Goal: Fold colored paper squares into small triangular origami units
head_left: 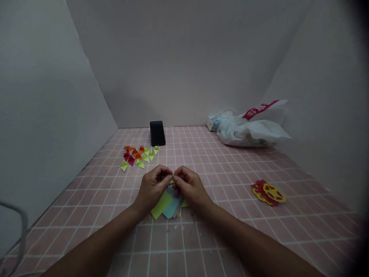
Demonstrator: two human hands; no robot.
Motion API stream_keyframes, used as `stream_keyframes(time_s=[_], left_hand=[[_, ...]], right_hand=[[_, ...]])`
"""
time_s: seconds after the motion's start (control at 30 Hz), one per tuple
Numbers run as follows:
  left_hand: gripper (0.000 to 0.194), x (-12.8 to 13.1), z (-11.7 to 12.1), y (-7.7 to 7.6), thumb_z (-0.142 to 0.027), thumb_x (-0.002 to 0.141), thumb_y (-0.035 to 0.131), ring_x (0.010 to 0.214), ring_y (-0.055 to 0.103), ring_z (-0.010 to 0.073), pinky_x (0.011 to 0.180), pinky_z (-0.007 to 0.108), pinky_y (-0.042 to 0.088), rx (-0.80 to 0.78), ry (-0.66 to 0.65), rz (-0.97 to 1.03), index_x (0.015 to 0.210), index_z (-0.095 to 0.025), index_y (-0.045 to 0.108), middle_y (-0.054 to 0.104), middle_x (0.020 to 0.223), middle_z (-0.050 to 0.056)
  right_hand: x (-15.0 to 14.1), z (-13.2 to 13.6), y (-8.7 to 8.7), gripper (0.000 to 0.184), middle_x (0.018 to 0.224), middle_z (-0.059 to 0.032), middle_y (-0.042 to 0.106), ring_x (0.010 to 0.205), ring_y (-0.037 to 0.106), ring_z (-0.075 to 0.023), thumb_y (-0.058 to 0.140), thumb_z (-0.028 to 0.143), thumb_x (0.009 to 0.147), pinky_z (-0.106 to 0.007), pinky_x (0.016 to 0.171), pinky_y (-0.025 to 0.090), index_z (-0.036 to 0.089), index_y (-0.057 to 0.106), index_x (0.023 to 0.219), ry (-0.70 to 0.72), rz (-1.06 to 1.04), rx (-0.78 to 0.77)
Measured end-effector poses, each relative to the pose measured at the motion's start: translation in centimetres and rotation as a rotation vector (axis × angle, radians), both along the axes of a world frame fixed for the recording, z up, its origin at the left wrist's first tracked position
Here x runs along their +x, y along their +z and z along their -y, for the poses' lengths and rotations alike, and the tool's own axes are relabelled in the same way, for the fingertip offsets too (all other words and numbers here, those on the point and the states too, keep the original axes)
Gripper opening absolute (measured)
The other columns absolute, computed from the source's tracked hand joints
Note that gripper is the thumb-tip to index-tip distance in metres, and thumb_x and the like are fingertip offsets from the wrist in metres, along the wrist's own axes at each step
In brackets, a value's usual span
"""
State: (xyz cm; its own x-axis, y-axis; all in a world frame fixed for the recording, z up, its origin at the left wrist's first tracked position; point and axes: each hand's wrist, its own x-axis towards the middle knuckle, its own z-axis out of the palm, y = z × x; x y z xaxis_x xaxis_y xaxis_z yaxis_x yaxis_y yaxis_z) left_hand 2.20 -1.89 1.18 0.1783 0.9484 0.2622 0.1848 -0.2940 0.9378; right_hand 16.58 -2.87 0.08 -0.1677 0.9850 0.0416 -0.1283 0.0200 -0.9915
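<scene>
My left hand (153, 187) and my right hand (190, 187) meet at the middle of the pink gridded mat (230, 215). Both have their fingers curled and pinch a small yellow-green folded paper piece (172, 180) between their fingertips. Right under the hands lies a fanned stack of coloured paper squares (168, 206), yellow-green on top with blue and purple beneath. Farther back on the left sits a cluster of several small folded paper triangles (138, 156) in orange, red and yellow-green.
A black phone (157, 133) lies at the back of the mat. A white plastic bag (250, 129) with red print sits at the back right, by a small box (212, 124). A red and yellow paper cut-out (268, 192) lies at right. Grey walls enclose three sides.
</scene>
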Motion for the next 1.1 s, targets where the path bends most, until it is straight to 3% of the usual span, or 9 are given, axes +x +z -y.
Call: stream_keyframes(time_s=[0.27,0.63,1.1], left_hand=[[0.006,0.02,0.01,0.11,-0.017,0.080,0.058,0.066,0.054,0.0107,0.063,0.021,0.043,0.078,-0.010,-0.018,0.074,-0.017,0.061,0.058,0.070,-0.002],[0.007,-0.20,0.15,0.41,-0.020,0.082,0.056,0.073,0.059,0.0140,0.067,0.024,0.046,0.113,-0.010,-0.133,0.082,-0.017,0.063,0.062,0.078,0.001],[0.022,0.35,-0.01,-0.08,-0.032,0.076,0.067,0.061,0.055,0.0090,0.057,0.021,0.045,-0.228,-0.017,0.208,0.086,-0.016,0.057,0.058,0.076,-0.002]], right_hand=[[0.00,-0.01,-0.02,0.010,0.059,0.0043,0.056,0.046,0.051,-0.0087,0.057,0.027,0.080,-0.021,0.046,0.039,0.019,0.051,0.078,0.021,-0.010,-0.006],[-0.13,0.13,0.37,0.015,0.056,0.0051,0.056,0.043,0.049,-0.0084,0.059,0.030,0.078,-0.020,0.044,0.037,0.019,0.050,0.076,-0.013,-0.072,-0.059],[-0.02,0.04,0.05,0.013,0.058,0.0037,0.055,0.047,0.050,-0.0092,0.057,0.030,0.081,-0.021,0.046,0.037,0.020,0.051,0.076,-0.031,-0.022,0.019]])
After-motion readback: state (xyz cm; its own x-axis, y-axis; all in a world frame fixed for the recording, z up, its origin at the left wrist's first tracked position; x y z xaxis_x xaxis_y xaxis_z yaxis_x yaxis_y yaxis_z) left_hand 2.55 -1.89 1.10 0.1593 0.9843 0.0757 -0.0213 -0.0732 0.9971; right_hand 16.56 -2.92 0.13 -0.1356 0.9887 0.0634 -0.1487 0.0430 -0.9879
